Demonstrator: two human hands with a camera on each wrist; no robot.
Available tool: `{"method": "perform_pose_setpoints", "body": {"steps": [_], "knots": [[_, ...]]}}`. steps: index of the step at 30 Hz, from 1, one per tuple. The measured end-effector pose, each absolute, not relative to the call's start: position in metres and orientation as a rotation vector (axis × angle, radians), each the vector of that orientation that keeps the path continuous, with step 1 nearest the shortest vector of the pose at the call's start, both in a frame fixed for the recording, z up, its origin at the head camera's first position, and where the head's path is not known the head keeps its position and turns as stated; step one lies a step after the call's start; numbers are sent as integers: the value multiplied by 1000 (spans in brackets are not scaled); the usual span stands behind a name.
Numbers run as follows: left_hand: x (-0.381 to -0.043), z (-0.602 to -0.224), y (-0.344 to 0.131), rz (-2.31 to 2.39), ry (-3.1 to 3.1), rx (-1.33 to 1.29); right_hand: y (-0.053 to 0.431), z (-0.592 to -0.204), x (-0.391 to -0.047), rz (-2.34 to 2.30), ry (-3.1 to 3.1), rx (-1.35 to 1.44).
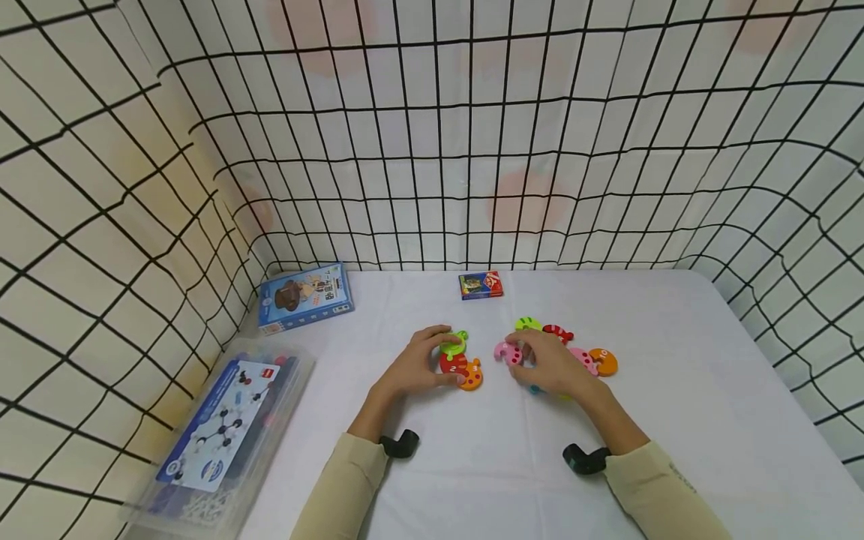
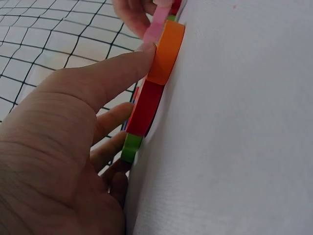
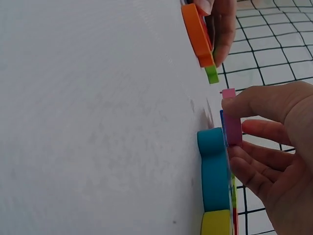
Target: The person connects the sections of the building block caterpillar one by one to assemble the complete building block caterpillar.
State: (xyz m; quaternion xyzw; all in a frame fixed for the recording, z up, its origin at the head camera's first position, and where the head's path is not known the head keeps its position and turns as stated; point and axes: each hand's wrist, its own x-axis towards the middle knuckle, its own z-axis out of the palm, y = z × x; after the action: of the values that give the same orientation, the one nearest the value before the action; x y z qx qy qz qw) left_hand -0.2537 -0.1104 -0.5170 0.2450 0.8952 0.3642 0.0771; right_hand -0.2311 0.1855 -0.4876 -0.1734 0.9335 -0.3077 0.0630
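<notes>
On the white table, my left hand [image 1: 413, 367] spans a small row of flat, animal-like puzzle pieces: a green one [image 1: 455, 346], a red one [image 1: 454, 364] and an orange one [image 1: 475, 377]. Its thumb presses the orange piece's edge in the left wrist view, while the fingers reach round the far side by the green piece. My right hand [image 1: 555, 365] pinches a spotted pink piece [image 3: 234, 125] between thumb and fingers. Beneath and beside it sit a teal piece [image 3: 214, 176] and a yellow piece [image 3: 216, 223], partly covered by that hand in the head view.
Beyond the right hand lie a striped green piece [image 1: 529, 323], a red piece [image 1: 557, 332], another pink piece [image 1: 583, 359] and an orange piece [image 1: 603, 361]. A small card box [image 1: 481, 285], a blue box [image 1: 307, 296] and a clear plastic case [image 1: 295, 379] stand farther off. Grid-patterned walls [image 1: 432, 150] surround the table.
</notes>
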Motion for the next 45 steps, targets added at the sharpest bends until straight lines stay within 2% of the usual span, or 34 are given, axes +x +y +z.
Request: {"method": "perform_pose_setpoints", "body": {"steps": [25,45], "knots": [[-253,-517,-110,1054,2707,815,151,-487,-231,-1036,2796,-674],[-252,-517,-107,1013,2745,828,148,-487,-231,-950,2773,-670]]}}
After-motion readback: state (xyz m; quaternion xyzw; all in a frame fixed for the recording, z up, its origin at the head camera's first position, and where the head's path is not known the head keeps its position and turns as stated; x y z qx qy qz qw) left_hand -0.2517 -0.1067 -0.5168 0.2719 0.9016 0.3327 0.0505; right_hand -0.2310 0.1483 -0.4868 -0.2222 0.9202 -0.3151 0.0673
